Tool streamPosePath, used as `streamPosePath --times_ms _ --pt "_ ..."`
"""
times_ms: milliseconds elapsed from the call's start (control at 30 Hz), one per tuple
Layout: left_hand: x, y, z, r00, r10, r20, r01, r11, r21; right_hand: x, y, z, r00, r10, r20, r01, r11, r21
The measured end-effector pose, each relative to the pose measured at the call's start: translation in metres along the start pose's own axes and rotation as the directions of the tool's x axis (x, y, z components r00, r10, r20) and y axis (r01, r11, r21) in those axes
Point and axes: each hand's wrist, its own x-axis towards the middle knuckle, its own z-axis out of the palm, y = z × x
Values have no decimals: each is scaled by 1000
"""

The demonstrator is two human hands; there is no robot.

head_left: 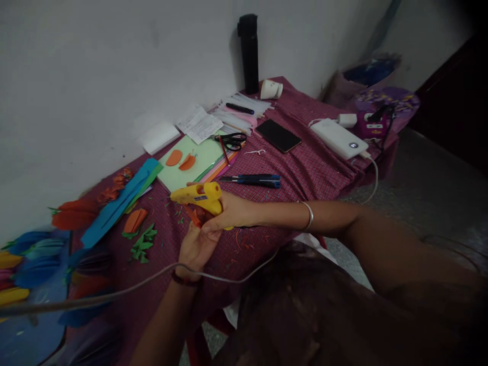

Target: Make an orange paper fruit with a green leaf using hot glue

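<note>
My right hand is wrapped round a yellow hot glue gun, its nozzle pointing left. Just below it, my left hand pinches an orange paper piece, partly hidden by the gun and my right fingers. Both hands are close together over the table's front part. To their left lie a small stack of orange paper pieces and green leaf-shaped cuttings. Beyond the gun, two orange paper ovals rest on pale green sheets. A blue utility knife lies behind my right hand.
Scissors, a phone, a white power bank and a black bottle stand or lie farther back. Blue paper strips and finished-looking paper shapes are at left. A cable crosses in front of my left wrist.
</note>
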Motion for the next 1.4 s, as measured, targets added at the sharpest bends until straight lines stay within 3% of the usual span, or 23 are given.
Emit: streamPosePath --times_ms 333,433,700,867,1100,1200,1300,1400 --pt "0 2 -2 999 -3 42 2 1000 14 0 6 -5 998 55 40 -50 992 -116" --pt "0 3 0 997 2 75 -5 999 41 1 7 -5 999 7 47 -2 994 -110" --pt "0 4 -8 999 47 2 -47 989 143 1 0 0 997 -26 75 33 995 -91" --pt "-1 6 -6 999 49 14 -51 980 191 -1 3 -2 992 -35 117 47 994 -102" --pt "-4 7 1 999 29 -27 -25 990 137 0 6 -4 987 -32 156 49 993 -104" --pt "-4 7 3 999 47 11 -48 992 118 -1 8 -4 984 -35 172 47 997 -66" --pt "-3 8 5 998 40 48 -45 994 105 -4 9 -5 990 19 139 -11 998 -60" --pt "-3 7 4 996 61 59 -69 987 144 -7 7 -3 998 51 28 -49 996 -69"
